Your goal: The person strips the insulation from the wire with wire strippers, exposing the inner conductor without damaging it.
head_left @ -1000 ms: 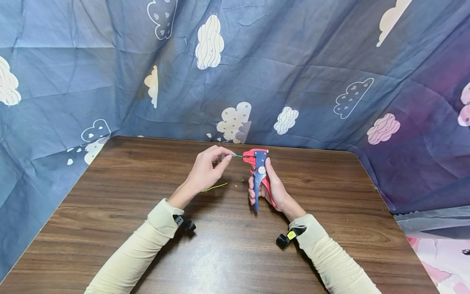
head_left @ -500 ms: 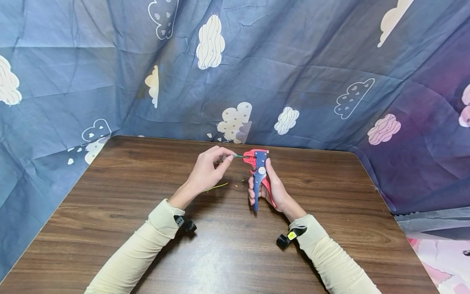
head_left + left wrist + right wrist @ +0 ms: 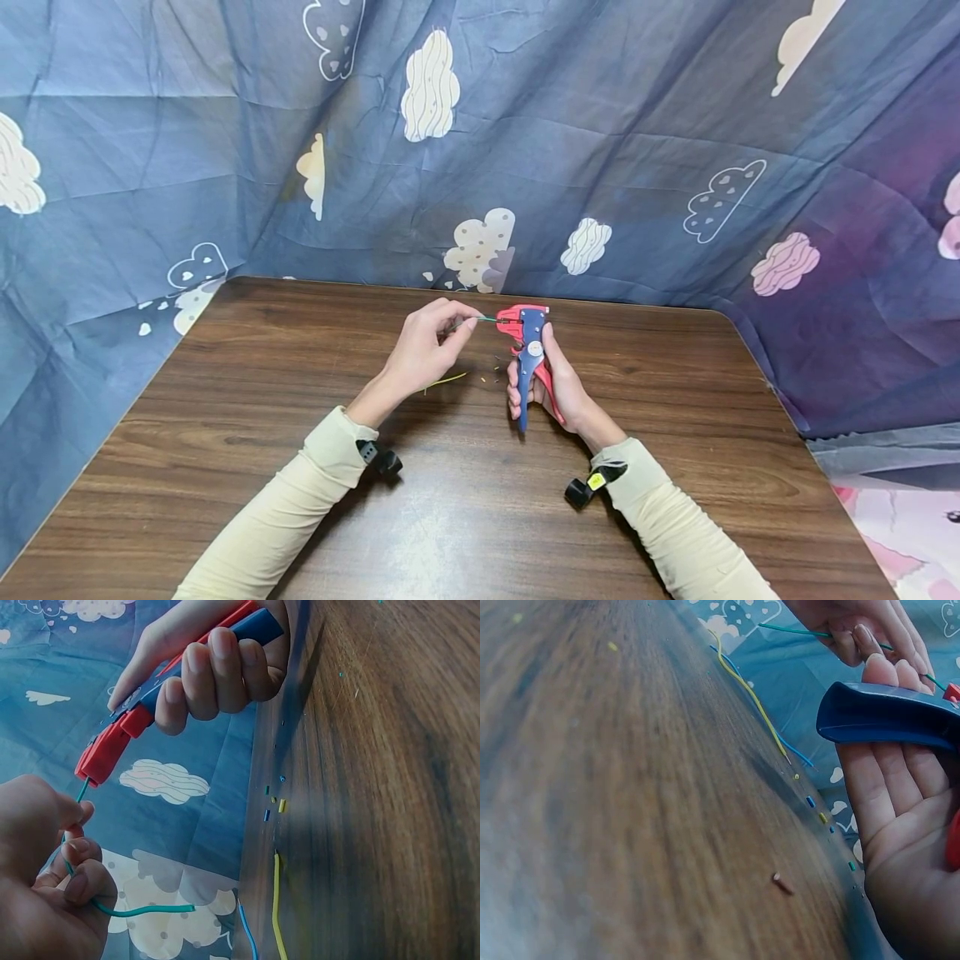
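Note:
In the head view my left hand (image 3: 427, 346) pinches a green wire (image 3: 142, 910) between thumb and fingers. One end of that wire runs into the red nose of a wire stripper (image 3: 533, 321); the other hangs loose below the left hand in the left wrist view. My right hand (image 3: 566, 387) grips the stripper upright, fingers curled round its blue handle (image 3: 885, 716) and thumb along the body. The wire's tip is hidden inside the tool. Under the hands, a yellow wire (image 3: 277, 900) and a blue wire (image 3: 247, 934) lie on the table.
Small cut bits of insulation, among them a yellow bit (image 3: 283, 805) and a blue bit (image 3: 811, 802), lie scattered on the wooden table (image 3: 465, 500). A short reddish-brown piece (image 3: 782, 883) lies nearer. Behind the table hangs a blue curtain (image 3: 645, 158) with clouds.
My left hand has edged very slightly right, toward the stripper's nose, with the green wire. The right hand and the stripper have hardly moved.

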A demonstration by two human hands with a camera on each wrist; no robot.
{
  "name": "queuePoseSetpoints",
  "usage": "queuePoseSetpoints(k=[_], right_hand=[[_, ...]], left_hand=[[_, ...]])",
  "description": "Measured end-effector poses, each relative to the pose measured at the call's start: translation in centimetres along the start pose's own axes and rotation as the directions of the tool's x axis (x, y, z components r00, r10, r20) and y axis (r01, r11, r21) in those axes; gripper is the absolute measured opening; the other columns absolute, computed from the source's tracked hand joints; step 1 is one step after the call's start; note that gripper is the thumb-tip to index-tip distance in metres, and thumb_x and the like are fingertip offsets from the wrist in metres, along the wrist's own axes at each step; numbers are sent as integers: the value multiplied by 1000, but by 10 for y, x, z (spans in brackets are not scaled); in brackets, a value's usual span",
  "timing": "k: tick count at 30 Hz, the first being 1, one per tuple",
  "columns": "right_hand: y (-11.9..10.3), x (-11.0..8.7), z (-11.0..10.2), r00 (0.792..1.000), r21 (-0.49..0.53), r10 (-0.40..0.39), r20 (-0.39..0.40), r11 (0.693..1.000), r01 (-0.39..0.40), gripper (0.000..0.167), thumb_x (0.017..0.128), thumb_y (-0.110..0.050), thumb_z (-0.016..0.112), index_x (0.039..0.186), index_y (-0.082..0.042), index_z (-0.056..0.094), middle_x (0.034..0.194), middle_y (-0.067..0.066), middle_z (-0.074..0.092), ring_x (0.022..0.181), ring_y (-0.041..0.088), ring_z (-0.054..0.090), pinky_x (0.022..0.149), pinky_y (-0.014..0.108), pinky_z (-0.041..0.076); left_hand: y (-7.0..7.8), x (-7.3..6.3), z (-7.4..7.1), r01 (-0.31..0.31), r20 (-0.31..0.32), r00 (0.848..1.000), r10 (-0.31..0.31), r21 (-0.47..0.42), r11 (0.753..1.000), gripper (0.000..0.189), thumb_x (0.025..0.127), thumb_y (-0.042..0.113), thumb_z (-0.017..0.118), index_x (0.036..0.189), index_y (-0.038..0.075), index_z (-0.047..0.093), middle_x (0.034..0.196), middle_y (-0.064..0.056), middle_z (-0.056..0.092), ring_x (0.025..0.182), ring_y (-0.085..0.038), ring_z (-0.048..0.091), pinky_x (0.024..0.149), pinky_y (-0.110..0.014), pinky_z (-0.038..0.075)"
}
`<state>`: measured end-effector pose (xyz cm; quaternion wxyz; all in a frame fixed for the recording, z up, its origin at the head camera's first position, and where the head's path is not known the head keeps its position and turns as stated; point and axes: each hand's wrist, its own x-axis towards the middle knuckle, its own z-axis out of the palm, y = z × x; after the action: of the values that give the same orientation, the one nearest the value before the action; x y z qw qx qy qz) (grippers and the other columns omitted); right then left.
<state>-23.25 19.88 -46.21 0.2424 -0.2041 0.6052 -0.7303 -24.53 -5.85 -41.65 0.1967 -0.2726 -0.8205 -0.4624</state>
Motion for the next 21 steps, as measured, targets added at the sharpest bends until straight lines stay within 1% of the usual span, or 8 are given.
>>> queuePoseSetpoints(k=[4, 7, 14, 21], right_hand=[[0, 0, 0, 1000, -6, -8, 4, 1000, 8, 93, 106, -77, 1, 89, -8, 62, 72, 3, 68, 60, 18, 69, 63, 37, 63], [-1, 0, 1, 1000, -18, -17, -7, 1000, 17, 92, 107, -75, 1, 88, -8, 61, 71, 3, 68, 59, 18, 69, 62, 37, 63], [-2, -1, 4, 997, -55, -28, -67, 998, 24, 93, 106, -77, 3, 84, -6, 58, 66, 3, 65, 54, 19, 66, 58, 38, 61], [-3, 0, 7, 991, -85, -79, -109, 994, 70, 93, 106, -77, 5, 82, -2, 54, 61, 5, 61, 49, 20, 62, 52, 40, 59]], left_hand=[[0, 0, 0, 3, -1, 1000, -3, -4, 1000, 14, 107, 16, 68, 112, 16, 81, 86, 2, 61, 73, -14, 53, 65, -27, 43], [1, 0, 0, 2, 1, 1000, -2, -8, 1000, 14, 107, 16, 68, 112, 17, 81, 86, 1, 61, 73, -14, 53, 65, -27, 43], [3, 0, 1, -2, 2, 1000, 2, -10, 1000, 14, 107, 16, 68, 113, 17, 80, 86, 1, 61, 73, -13, 53, 65, -27, 43], [3, 0, 1, -8, -5, 1000, 8, -11, 1000, 14, 107, 16, 68, 113, 16, 80, 86, 1, 61, 72, -13, 53, 64, -27, 43]])
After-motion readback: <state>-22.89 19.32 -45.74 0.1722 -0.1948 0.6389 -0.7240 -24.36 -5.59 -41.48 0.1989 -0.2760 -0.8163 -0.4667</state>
